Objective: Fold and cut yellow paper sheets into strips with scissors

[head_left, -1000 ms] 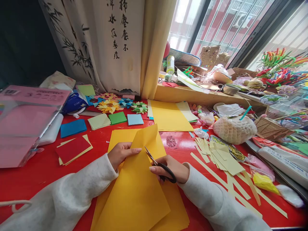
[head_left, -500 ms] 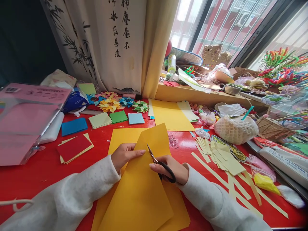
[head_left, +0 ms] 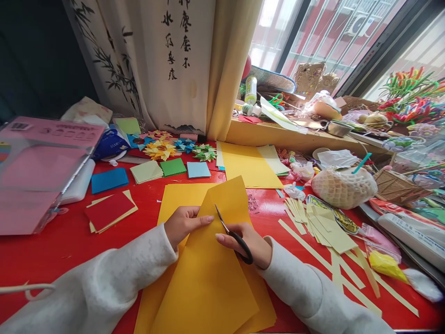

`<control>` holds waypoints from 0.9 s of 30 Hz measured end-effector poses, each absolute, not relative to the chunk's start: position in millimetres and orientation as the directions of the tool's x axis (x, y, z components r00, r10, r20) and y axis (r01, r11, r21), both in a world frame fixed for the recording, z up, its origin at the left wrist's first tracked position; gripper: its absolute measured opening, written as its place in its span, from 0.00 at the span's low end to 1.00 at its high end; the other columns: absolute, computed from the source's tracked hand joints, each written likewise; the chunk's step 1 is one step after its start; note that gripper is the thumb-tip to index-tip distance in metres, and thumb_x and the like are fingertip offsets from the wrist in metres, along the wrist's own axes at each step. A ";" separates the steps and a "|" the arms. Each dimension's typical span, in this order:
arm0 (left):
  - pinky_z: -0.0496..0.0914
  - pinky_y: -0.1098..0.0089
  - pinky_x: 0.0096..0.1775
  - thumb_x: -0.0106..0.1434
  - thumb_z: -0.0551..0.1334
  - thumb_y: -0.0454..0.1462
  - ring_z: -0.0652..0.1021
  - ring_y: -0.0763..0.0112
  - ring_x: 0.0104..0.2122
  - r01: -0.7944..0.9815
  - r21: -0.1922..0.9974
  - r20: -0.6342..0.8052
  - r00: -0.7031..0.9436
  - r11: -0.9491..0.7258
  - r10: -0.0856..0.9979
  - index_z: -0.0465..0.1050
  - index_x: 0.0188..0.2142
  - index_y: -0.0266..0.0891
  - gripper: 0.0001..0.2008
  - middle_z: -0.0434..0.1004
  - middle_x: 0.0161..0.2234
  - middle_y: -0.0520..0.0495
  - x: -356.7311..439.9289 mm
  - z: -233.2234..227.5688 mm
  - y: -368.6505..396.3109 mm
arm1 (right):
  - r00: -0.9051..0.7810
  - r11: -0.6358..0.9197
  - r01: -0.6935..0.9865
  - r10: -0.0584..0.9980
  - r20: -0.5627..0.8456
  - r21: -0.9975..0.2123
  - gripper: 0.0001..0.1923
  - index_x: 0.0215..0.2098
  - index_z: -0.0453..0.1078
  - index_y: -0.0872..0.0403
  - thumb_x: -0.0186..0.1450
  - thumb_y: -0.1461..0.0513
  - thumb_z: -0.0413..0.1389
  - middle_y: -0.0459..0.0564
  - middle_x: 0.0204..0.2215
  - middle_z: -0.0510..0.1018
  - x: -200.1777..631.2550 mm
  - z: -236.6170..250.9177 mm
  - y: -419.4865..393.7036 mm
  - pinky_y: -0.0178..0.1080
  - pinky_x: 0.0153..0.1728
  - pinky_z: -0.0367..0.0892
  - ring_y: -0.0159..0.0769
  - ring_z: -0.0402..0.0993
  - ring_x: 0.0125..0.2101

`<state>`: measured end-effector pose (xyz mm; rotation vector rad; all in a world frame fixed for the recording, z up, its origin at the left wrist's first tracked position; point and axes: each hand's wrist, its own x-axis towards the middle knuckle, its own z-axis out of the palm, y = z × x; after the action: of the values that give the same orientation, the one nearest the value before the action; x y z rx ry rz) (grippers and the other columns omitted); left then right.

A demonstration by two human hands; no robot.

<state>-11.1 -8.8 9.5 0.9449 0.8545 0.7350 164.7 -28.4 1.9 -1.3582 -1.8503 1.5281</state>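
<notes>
Head view: left hand (head_left: 184, 222) pinches orange sheet (head_left: 208, 278); right hand (head_left: 250, 241) grips scissors (head_left: 234, 235); paper strips (head_left: 327, 260) alongside.

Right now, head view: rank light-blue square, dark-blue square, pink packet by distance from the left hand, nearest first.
From the left hand:
1. light-blue square, just beyond it, mid-table.
2. dark-blue square, farther left.
3. pink packet, at the far left edge.

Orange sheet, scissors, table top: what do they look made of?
Orange sheet: thin matte paper; it bends and lifts where the left hand pinches it. Scissors: bright metal blades with black handles, probably plastic, in the right hand. Table top: glossy red surface, lacquer or laminate by its sheen; the core is not visible.
</notes>
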 end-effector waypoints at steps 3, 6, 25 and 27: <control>0.68 0.68 0.28 0.50 0.61 0.37 0.75 0.66 0.25 -0.150 0.906 -0.286 0.468 0.395 0.836 0.71 0.31 0.32 0.10 0.75 0.26 0.46 -11.7 8.6 -9.3 | -0.463 -0.065 0.396 0.847 -0.260 -0.916 0.21 0.20 0.59 0.56 0.51 0.46 0.50 0.39 0.13 0.51 164.2 0.5 -29.0 0.31 0.15 0.41 0.22 0.46 0.15; 0.68 0.68 0.28 0.50 0.61 0.38 0.75 0.66 0.25 -0.147 0.912 -0.278 0.467 0.384 0.840 0.71 0.32 0.32 0.11 0.75 0.26 0.46 -12.4 7.4 -9.4 | -0.463 -0.086 0.355 0.849 -0.255 -0.931 0.20 0.21 0.60 0.57 0.51 0.47 0.51 0.39 0.14 0.51 163.3 -0.4 -29.5 0.31 0.15 0.41 0.22 0.46 0.15; 0.68 0.69 0.27 0.50 0.61 0.38 0.75 0.66 0.24 -0.118 0.904 -0.311 0.478 0.411 0.822 0.71 0.30 0.32 0.10 0.75 0.25 0.46 -12.8 6.3 -6.5 | -0.471 -0.168 0.190 0.849 -0.240 -0.967 0.17 0.21 0.61 0.57 0.50 0.50 0.54 0.40 0.16 0.54 160.0 -4.8 -33.0 0.31 0.17 0.45 0.23 0.49 0.17; 0.68 0.69 0.26 0.50 0.61 0.37 0.74 0.67 0.24 -0.106 0.905 -0.312 0.493 0.412 0.812 0.71 0.30 0.32 0.10 0.76 0.25 0.46 -12.3 7.4 -6.5 | -0.462 -0.189 0.178 0.851 -0.251 -0.966 0.18 0.21 0.61 0.57 0.50 0.49 0.54 0.41 0.16 0.56 158.8 -3.4 -33.4 0.30 0.17 0.47 0.23 0.50 0.18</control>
<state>-12.3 -6.5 7.4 0.9754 0.8706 0.6794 158.8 -33.4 -3.4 -1.2000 -1.5602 1.7000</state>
